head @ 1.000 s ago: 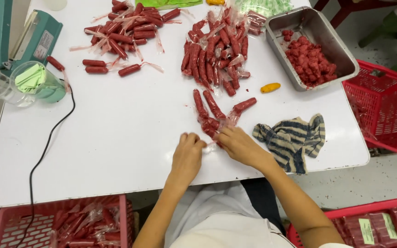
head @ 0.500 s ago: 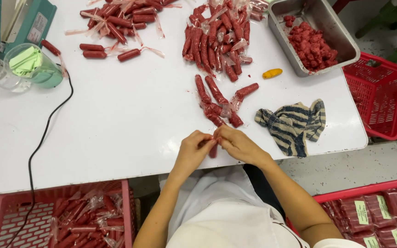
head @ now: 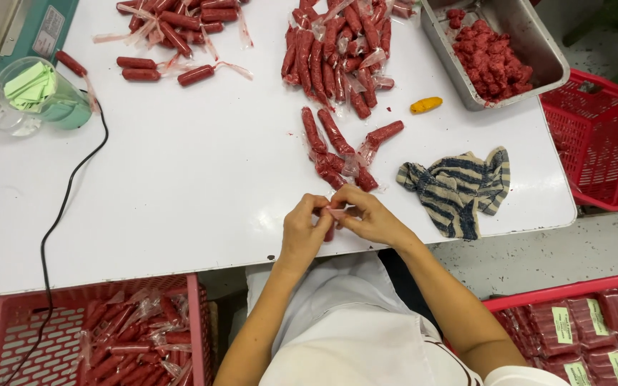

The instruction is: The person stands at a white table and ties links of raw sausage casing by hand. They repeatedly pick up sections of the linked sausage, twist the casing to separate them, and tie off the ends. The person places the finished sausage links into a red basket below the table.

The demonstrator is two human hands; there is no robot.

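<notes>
My left hand [head: 305,229] and my right hand [head: 366,214] meet at the near edge of the white table [head: 180,186]. Both pinch one red sausage in clear plastic wrap [head: 330,227], which hangs upright between the fingers, mostly hidden by them. Just beyond my hands lies a small cluster of wrapped red sausages [head: 337,146]. A larger pile of the same sausages [head: 334,50] sits farther back, and another group [head: 169,36] lies at the back left.
A metal tray of red meat lumps [head: 491,53] stands back right, a small yellow piece [head: 425,105] near it. A striped cloth [head: 459,189] lies right of my hands. Red crates [head: 595,136] [head: 94,332] flank me. A plastic cup [head: 37,96] and black cable [head: 55,236] are left.
My hands have drawn back from the sausage cluster toward the table's near edge, carrying one wrapped sausage. The view has shifted, so the table contents sit higher in the frame.
</notes>
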